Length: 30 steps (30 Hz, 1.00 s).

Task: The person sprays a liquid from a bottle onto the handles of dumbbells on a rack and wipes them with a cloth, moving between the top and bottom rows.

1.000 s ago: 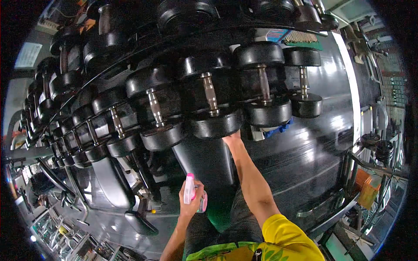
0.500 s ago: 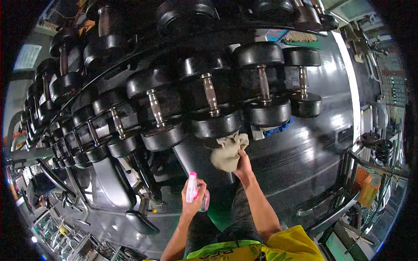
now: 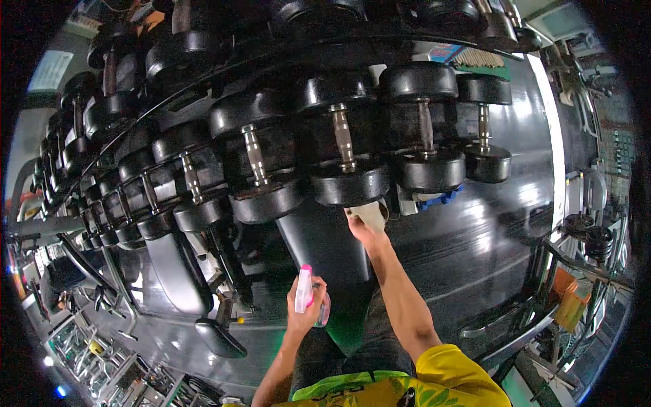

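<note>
My left hand (image 3: 306, 305) is closed around a spray bottle (image 3: 304, 290) with a white and pink top, low in the middle of the view. My right hand (image 3: 367, 229) grips a beige cloth (image 3: 372, 214) just under the near end of a black dumbbell (image 3: 351, 184) on the lower rack row. Part of the cloth is hidden behind the hand and the dumbbell. Another black dumbbell (image 3: 432, 169) lies to the right of the cloth, and one more (image 3: 266, 200) to its left.
An upper row of dumbbells (image 3: 180, 51) runs above the lower one. Padded benches (image 3: 178, 271) stand at the left. Weight plates (image 3: 597, 243) and an orange box (image 3: 564, 281) are at the right. A person (image 3: 61, 275) is partly visible at the far left.
My right hand has moved up and slightly left with the cloth, which now shows less, close under the dumbbell. The rack appears shifted slightly to the right. My left hand still holds the bottle.
</note>
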{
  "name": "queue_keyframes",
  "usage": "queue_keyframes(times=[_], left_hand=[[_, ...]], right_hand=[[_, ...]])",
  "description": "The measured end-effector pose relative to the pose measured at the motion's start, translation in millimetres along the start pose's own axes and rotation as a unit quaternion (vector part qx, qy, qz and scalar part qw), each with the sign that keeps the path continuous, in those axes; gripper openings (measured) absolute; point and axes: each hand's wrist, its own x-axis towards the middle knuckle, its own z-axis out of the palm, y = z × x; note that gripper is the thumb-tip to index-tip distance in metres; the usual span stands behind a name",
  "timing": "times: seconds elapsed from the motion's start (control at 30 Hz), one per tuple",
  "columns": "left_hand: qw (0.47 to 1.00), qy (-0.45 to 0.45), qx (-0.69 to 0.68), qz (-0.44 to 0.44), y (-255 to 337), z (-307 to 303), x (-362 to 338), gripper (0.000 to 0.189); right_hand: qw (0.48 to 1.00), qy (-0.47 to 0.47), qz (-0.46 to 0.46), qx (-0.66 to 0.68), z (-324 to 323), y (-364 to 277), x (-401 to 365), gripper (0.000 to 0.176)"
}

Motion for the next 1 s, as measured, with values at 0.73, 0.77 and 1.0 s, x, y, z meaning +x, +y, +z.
queue_keyframes(times=[0.73, 0.77, 1.0], left_hand=[[0.998, 0.027, -0.022, 0.042, -15, -33, -17, 0.010], [0.999, 0.028, -0.021, 0.042, -16, -34, -17, 0.010], [0.998, 0.025, -0.044, 0.037, -1, -32, -21, 0.010]], right_hand=[[0.977, 0.110, 0.159, 0.087, 60, 66, 7, 0.031], [0.978, 0.113, 0.165, 0.057, 43, 75, 16, 0.033], [0.960, 0.032, 0.274, 0.041, 87, 42, -50, 0.038]])
